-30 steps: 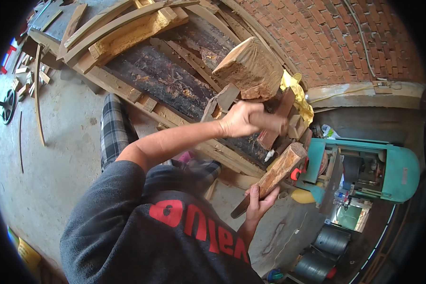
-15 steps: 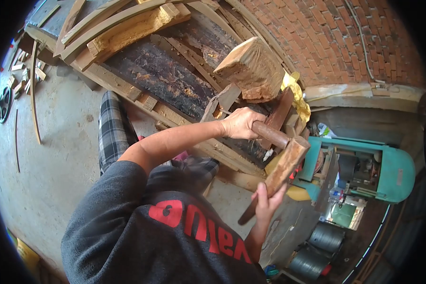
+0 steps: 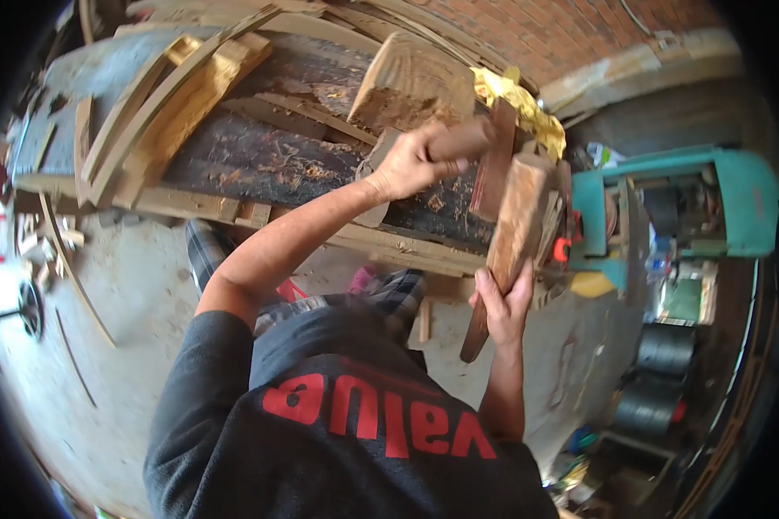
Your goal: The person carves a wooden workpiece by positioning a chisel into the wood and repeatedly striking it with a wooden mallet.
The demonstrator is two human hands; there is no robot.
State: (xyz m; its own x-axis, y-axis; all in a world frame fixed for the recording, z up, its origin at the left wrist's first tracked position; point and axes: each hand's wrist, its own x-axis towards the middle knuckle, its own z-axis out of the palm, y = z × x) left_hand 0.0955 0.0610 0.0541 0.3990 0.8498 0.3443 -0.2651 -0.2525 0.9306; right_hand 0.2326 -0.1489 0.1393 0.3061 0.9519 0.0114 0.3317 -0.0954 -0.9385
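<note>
My left hand (image 3: 411,164) is closed around the thick round wooden handle of a chisel (image 3: 463,140), blurred by motion; its blade is hidden behind the hand and wood. My right hand (image 3: 506,294) grips a wooden mallet (image 3: 521,208), a rough club-like billet held upright, its dark narrow end (image 3: 476,337) pointing down below the fingers. The mallet stands apart from the chisel handle, to its right. A small notched wood piece (image 3: 377,156) lies by my left wrist. Just behind it sits a large squared wood block (image 3: 415,82) on the dark, chip-strewn bench top (image 3: 268,156).
A reddish-brown board (image 3: 493,164) leans near yellow wrapping (image 3: 528,108). Curved strips (image 3: 160,99) and a hollowed timber (image 3: 195,112) lie at the left of the bench. A teal machine (image 3: 744,199) stands right, above metal drums (image 3: 653,372). A brick wall (image 3: 571,30) is behind.
The mallet has come away from the end of the chisel handle. My left hand has lifted and turned the chisel. The camera view has shifted and rotated.
</note>
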